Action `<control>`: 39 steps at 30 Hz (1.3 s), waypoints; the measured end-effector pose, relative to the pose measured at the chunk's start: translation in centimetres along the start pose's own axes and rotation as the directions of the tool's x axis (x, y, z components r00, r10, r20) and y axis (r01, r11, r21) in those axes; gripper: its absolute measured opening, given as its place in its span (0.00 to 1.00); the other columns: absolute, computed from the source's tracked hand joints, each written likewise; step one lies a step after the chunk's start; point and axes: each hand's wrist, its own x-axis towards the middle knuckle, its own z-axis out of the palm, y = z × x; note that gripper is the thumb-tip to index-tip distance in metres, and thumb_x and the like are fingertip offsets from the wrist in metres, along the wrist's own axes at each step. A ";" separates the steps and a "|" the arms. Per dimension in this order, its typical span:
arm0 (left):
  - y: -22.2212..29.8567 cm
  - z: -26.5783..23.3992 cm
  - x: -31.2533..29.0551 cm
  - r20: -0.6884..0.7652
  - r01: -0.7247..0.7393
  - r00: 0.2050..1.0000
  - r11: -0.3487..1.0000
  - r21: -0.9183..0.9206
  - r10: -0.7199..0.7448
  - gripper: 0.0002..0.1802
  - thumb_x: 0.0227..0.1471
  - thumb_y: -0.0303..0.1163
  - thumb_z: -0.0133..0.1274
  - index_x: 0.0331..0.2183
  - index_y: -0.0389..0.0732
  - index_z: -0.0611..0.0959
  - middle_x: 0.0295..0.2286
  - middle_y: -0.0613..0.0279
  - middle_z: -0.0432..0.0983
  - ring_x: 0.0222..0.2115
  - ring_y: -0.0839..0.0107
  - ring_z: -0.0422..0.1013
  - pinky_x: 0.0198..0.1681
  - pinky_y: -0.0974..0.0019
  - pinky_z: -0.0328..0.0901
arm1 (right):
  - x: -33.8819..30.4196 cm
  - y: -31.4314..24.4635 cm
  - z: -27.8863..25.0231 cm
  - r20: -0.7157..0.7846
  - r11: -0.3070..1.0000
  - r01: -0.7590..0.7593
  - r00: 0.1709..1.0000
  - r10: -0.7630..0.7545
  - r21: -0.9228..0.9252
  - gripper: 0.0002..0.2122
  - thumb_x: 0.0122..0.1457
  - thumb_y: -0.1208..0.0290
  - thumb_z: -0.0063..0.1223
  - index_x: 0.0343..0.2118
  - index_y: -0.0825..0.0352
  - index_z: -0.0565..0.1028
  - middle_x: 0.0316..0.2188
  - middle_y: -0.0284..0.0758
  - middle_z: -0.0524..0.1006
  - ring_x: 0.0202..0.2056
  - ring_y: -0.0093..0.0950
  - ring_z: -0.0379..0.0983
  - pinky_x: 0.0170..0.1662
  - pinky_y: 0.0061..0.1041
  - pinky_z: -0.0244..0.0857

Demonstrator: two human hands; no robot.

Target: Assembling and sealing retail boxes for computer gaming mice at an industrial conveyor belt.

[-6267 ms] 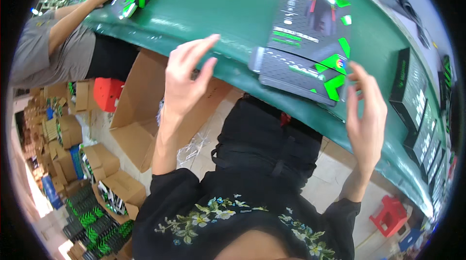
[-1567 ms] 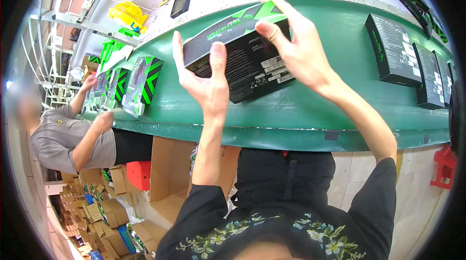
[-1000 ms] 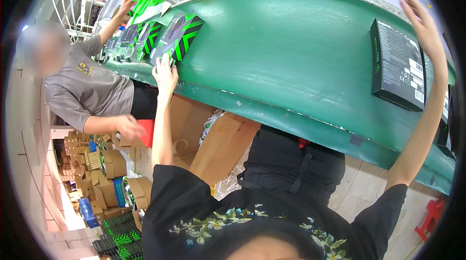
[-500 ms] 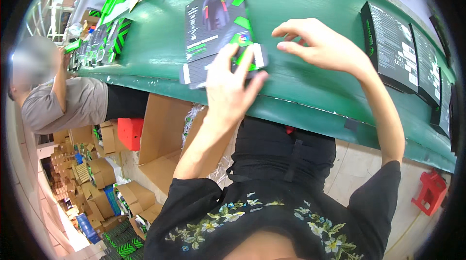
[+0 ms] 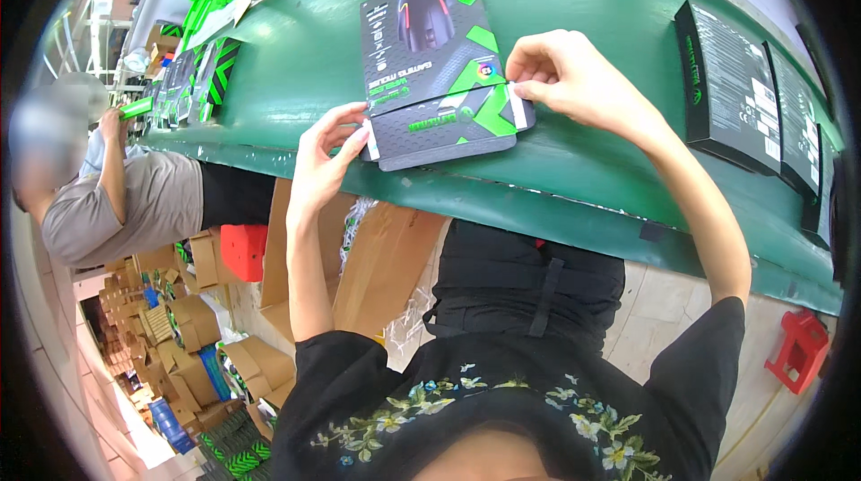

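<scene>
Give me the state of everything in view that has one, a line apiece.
Mouse box: lying picture side up, near end flap unfolded.
Left hand: fingertips at the flap's left side tab.
Right hand: fingertips at its right side tab.
Black boxes: lying in a row, visible sides closed.
Carton: open.
Floor cartons: several open.

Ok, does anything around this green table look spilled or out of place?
Yes: pale, stringy scraps lie loose on the light tiled floor beside the open brown cardboard carton, like spilled litter. The black-and-green printed cardboard box has splayed side tabs, but the left hand and right hand are at them, so that seems ordinary.
</scene>
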 end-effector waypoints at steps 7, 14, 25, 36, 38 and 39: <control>1.0 -0.4 1.2 0.072 0.025 0.997 0.993 0.112 -0.033 0.12 0.50 0.26 0.62 0.39 0.37 0.80 0.33 0.65 0.78 0.34 0.79 0.73 0.39 0.73 0.66 | -0.1 0.4 -0.6 0.026 0.997 -0.051 0.998 0.050 0.054 0.07 0.49 0.74 0.58 0.27 0.73 0.75 0.22 0.36 0.74 0.26 0.24 0.71 0.34 0.25 0.68; 0.6 -0.1 2.0 0.093 -0.014 0.996 0.995 0.095 0.005 0.06 0.50 0.26 0.60 0.29 0.38 0.79 0.25 0.71 0.75 0.27 0.83 0.69 0.31 0.75 0.61 | -0.1 0.5 -0.4 0.031 0.998 -0.032 0.999 0.030 0.048 0.05 0.52 0.78 0.55 0.25 0.71 0.70 0.20 0.27 0.69 0.25 0.15 0.65 0.29 0.18 0.62; 1.9 2.3 0.2 -0.103 -0.198 0.964 0.919 0.340 0.245 0.05 0.50 0.23 0.57 0.28 0.37 0.76 0.30 0.67 0.73 0.34 0.75 0.69 0.40 0.69 0.61 | -1.1 0.1 -0.5 -0.023 0.965 0.102 0.994 -0.111 -0.241 0.07 0.53 0.73 0.54 0.29 0.69 0.70 0.27 0.41 0.72 0.34 0.41 0.70 0.40 0.36 0.64; 2.7 2.8 -3.3 -0.181 -0.288 0.949 0.943 -0.167 0.258 0.05 0.53 0.20 0.56 0.32 0.35 0.75 0.29 0.58 0.76 0.35 0.70 0.73 0.45 0.64 0.67 | -1.0 0.2 -2.5 0.133 0.986 0.065 0.990 -0.045 -0.151 0.07 0.53 0.74 0.55 0.31 0.69 0.69 0.27 0.38 0.73 0.35 0.35 0.70 0.42 0.32 0.65; 3.3 3.2 -3.6 -0.148 -0.277 0.957 0.937 -0.211 0.250 0.05 0.53 0.19 0.56 0.32 0.34 0.75 0.29 0.58 0.76 0.34 0.69 0.73 0.43 0.64 0.67 | -0.9 -0.5 -2.8 0.159 0.989 0.054 0.987 -0.031 -0.138 0.07 0.52 0.75 0.55 0.31 0.70 0.70 0.26 0.38 0.72 0.32 0.35 0.70 0.39 0.32 0.65; 3.8 3.4 -3.6 -0.111 -0.265 0.963 0.931 -0.252 0.245 0.05 0.52 0.18 0.56 0.33 0.34 0.75 0.29 0.57 0.76 0.34 0.69 0.74 0.42 0.65 0.68 | -0.9 -0.7 -3.0 0.182 0.992 0.042 0.983 -0.019 -0.123 0.07 0.51 0.76 0.55 0.31 0.71 0.70 0.25 0.38 0.72 0.30 0.34 0.70 0.37 0.32 0.66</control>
